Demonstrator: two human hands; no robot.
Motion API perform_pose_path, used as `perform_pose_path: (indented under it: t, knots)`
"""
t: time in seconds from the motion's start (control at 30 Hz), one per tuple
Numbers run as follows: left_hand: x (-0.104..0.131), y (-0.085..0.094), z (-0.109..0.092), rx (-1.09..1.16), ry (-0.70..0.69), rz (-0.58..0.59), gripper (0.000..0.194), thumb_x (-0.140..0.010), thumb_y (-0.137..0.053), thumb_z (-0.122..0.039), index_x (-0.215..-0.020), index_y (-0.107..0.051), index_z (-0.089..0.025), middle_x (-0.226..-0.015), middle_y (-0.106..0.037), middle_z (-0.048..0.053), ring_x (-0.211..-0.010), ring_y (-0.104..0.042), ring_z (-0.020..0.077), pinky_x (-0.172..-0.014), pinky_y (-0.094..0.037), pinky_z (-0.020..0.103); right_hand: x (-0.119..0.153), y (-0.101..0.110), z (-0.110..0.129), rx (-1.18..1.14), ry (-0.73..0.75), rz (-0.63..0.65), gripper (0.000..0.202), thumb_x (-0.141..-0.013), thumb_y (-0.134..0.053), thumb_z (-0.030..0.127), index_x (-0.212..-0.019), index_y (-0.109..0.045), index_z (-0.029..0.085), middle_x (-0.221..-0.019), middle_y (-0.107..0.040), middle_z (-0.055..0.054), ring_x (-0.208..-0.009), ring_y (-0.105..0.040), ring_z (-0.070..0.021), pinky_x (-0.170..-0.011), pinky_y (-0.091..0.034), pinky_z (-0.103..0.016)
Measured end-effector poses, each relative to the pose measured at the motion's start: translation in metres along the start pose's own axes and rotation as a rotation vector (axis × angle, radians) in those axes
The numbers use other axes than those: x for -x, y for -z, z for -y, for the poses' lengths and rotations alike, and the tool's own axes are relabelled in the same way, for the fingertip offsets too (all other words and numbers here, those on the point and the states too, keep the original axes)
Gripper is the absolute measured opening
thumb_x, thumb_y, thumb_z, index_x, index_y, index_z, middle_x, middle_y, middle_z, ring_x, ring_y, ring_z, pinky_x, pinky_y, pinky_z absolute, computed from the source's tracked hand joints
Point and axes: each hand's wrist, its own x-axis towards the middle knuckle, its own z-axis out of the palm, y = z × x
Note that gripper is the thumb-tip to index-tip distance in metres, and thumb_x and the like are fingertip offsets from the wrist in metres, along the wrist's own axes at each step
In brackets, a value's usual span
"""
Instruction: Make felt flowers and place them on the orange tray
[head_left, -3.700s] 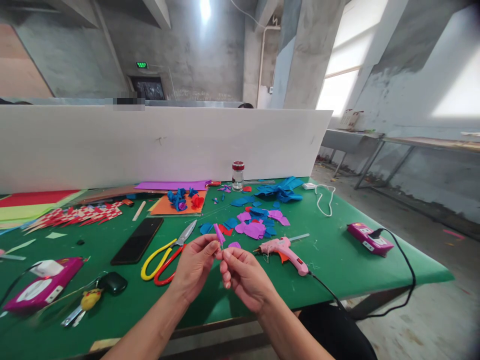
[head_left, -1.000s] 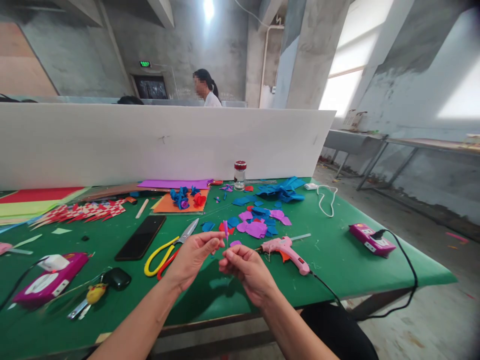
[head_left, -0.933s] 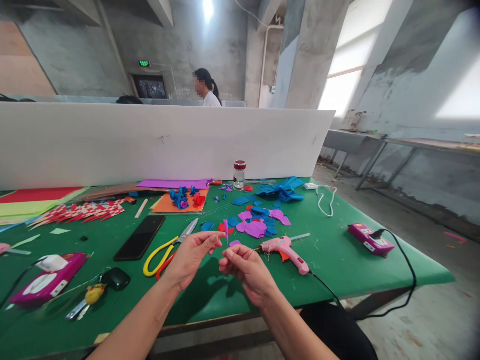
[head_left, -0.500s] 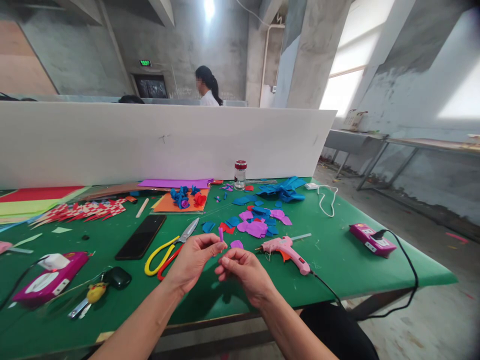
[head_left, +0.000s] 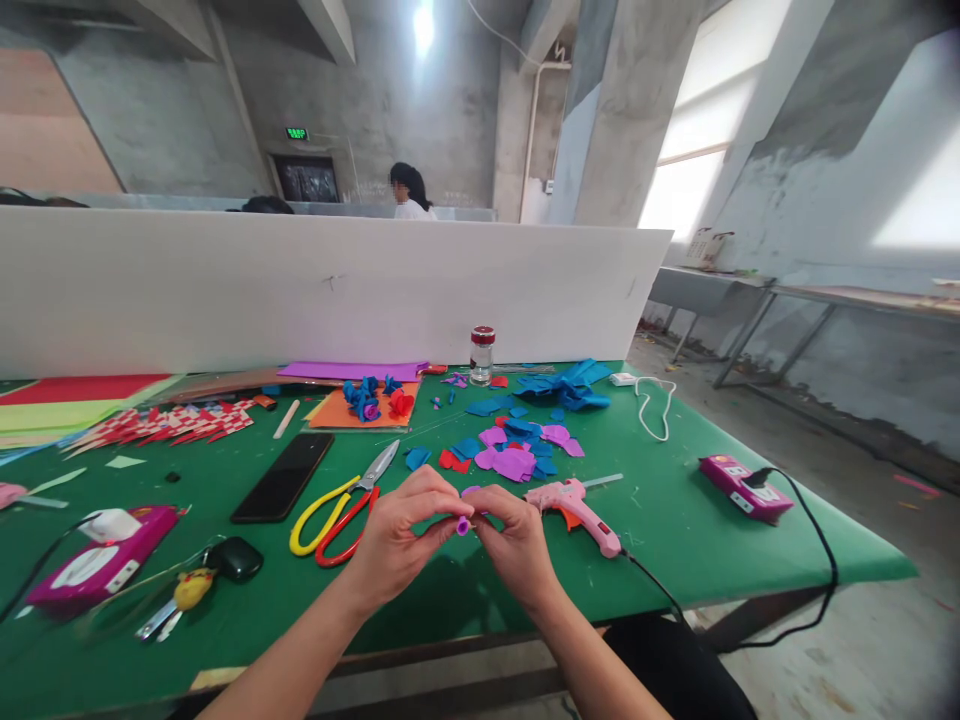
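Note:
A small rolled piece of purple paper (head_left: 463, 526) sits between my two hands, its round end facing me. My left hand (head_left: 405, 530) pinches it from the left. My right hand (head_left: 519, 542) is closed at its right side, thumb and fingertips pressed against it. Just behind the fingers, a loose purple paper petal is mostly hidden. Scissors (head_left: 341, 514) with one yellow and one red handle lie left of my left hand, blades apart. A pink hot glue gun (head_left: 577, 503) rests on its side, right of my right hand.
Blue, red and purple paper petals (head_left: 513, 462) lie beyond my hands. Paper flowers (head_left: 362, 398) rest on orange sheets behind a phone (head_left: 283, 477). A lidded glass jar (head_left: 482, 357) stands by the white board (head_left: 405, 290). Purple power strips (head_left: 744, 488) sit at both sides; a person passes behind.
My right hand has come up to the purple roll, and both hands now meet on it. The roll has tipped from upright to pointing towards me. The person behind appears lower in view.

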Motion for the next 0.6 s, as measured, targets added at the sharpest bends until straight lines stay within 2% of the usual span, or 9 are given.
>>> perform_pose_path:
  t: [0.23,0.37,0.6]
  knots:
    - [0.0015,0.0001,0.0006,-0.039,-0.01,-0.003,0.017,-0.084,-0.064,-0.021,-0.093,-0.076,-0.028,-0.078,-0.068,0.006,-0.077,-0.059,0.019,-0.07,-0.048,0.029,-0.0005,-0.0015,-0.004,-0.003,0.018,0.029,0.021,-0.079,-0.062,0.012,-0.08,-0.077,0.027,-0.077,-0.072,-0.002,-0.076,-0.063,-0.0196,-0.073,-0.047,-0.03]
    - [0.0017,-0.0012,-0.0003,-0.021,0.021,-0.014,0.016,-0.083,-0.065,-0.022,-0.091,-0.077,-0.028,-0.079,-0.069,0.006,-0.078,-0.059,0.0199,-0.071,-0.049,0.03,0.0008,-0.0024,-0.0046,0.006,-0.011,-0.009,0.018,-0.077,-0.065,0.014,-0.083,-0.077,0.026,-0.078,-0.073,-0.001,-0.075,-0.064,-0.0195,-0.072,-0.047,-0.029]
    - [0.0041,-0.0013,0.0041,-0.045,-0.029,0.011,0.02,-0.084,-0.064,-0.018,-0.096,-0.076,-0.029,-0.082,-0.068,0.006,-0.08,-0.06,0.0194,-0.073,-0.048,0.03,0.0011,-0.0023,-0.0005,-0.022,0.031,-0.032,0.017,-0.076,-0.067,0.012,-0.076,-0.076,0.027,-0.072,-0.071,-0.001,-0.071,-0.063,-0.0191,-0.069,-0.046,-0.029]
